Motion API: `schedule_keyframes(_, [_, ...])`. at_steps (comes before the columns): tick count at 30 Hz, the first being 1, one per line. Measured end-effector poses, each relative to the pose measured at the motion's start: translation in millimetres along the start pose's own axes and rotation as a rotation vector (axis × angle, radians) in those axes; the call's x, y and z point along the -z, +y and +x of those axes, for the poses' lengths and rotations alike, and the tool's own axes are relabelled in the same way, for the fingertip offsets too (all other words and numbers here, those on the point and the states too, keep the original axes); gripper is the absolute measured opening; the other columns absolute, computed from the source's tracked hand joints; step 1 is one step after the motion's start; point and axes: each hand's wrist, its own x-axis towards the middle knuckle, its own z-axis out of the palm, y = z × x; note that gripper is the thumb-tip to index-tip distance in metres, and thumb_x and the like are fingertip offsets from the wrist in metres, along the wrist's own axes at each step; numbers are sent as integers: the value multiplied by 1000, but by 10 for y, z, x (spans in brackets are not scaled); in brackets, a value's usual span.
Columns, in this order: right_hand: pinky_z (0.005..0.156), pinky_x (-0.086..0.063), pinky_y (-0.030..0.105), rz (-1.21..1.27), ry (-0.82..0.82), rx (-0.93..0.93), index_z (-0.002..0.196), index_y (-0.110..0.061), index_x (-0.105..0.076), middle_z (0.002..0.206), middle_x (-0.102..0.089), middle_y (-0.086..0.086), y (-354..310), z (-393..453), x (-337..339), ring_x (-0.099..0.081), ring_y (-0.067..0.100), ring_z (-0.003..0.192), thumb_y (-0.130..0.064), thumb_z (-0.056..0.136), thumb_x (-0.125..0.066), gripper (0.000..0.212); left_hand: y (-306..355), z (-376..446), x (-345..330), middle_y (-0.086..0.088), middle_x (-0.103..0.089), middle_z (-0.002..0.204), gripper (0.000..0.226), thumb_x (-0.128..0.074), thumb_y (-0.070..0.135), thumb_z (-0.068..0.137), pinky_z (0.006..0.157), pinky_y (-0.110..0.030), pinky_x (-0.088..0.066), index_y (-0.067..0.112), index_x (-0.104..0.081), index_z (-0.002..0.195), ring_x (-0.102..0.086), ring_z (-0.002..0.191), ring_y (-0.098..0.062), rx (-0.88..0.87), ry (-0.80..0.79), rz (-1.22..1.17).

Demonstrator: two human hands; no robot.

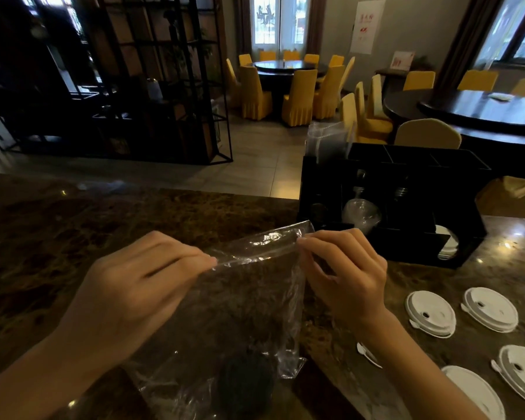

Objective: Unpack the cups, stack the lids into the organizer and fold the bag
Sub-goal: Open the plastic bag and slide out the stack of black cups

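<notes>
The clear plastic bag is held up over the marble counter, its top edge stretched between both hands and its long axis hanging down toward the person. That edge is pinched by the left hand at one end and by the right hand at the other. Loose white lids lie right of the right hand, the black organizer just beyond it.

Clear bag, white lids, black organizer, mottled brown counter (marble-like), yellow chairs
</notes>
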Motion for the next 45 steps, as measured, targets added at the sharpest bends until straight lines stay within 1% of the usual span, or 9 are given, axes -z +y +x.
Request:
schedule_keyframes(4, [64,-55,30,14,-70,-16,88,-4,-81,92,-77,8,153,117,52,-70,24,76,-11,87,-81,7,-243,-105,-25,-1,-74,102,22,-65,16,87,83,-39,-57,13,-74,107,-69,93,-18,177,-52,15])
schedule_keyframes(12, [74,-55,24,362,-260,-222,109,-18,-72,99,-72,-6,400,526,238,-66,11,92,-23,96,-68,15,-507,26,135,27,-72,95,25,-74,34,76,86,1,-45,39,-74,101,-62,101,15,527,-17,-211])
schedule_keyframes(17, [59,-52,13,513,-379,-530,117,-20,-71,91,-77,-11,402,654,258,-75,9,87,-25,99,-64,20,-672,94,116,28,-74,97,21,-72,42,78,77,-20,-53,47,-74,99,-69,88,10,673,-2,-339])
schedule_keyframes(21, [54,-51,15,480,-351,-609,116,-23,-70,88,-76,-8,384,656,248,-75,12,82,-31,96,-65,22,-664,160,100,28,-74,98,26,-70,43,78,78,-15,-57,45,-72,104,-70,90,9,667,-20,-388])
schedule_keyframes(25, [64,-62,36,314,-279,-452,121,-16,-67,101,-72,-4,372,732,288,-71,12,89,-25,92,-71,31,-638,247,133,22,-70,105,40,-78,26,81,84,-19,-52,37,-67,118,-64,97,8,567,-20,-209])
schedule_keyframes(30, [80,-58,34,145,-214,-48,118,-8,-68,115,-66,6,300,839,352,-65,22,104,-13,97,-68,21,-479,330,240,8,-68,110,24,-72,21,92,91,-21,-48,21,-71,116,-60,103,-6,210,43,9])
schedule_keyframes(35, [89,-60,33,187,-610,52,134,-16,-61,125,-65,1,180,995,269,-65,17,111,-8,100,-47,38,-336,493,193,14,-72,107,33,-48,41,100,86,-18,-50,26,-72,117,-64,99,-1,167,-185,-78])
schedule_keyframes(39, [90,-60,37,53,-950,45,145,-32,-46,138,-54,-7,119,1027,73,-65,17,114,-18,99,-56,49,-386,541,41,14,-70,117,38,-44,35,98,88,-22,-53,35,-57,134,-65,102,-1,181,-350,21])
schedule_keyframes(45, [77,-62,37,-12,-991,110,139,-41,-46,133,-57,-11,185,1161,-41,-69,18,100,-31,99,-59,43,-490,626,-56,12,-70,101,39,-48,30,102,75,-24,-57,43,-43,139,-67,87,-3,207,-491,121])
